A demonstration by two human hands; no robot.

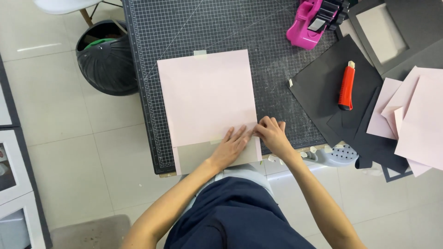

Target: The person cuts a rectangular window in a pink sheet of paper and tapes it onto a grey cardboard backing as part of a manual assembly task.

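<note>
Left hand flat, right hand pinching pink sheet; cutting mat, tiled floor.

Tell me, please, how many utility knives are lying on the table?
1: a red utility knife lies on the black card, right of the pink sheet. Others may be hidden under the paper stacks.

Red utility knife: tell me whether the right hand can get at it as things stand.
Probably yes. The red utility knife lies uncovered on black card, to the right of the right hand, with only bare cutting mat and card between them.
</note>
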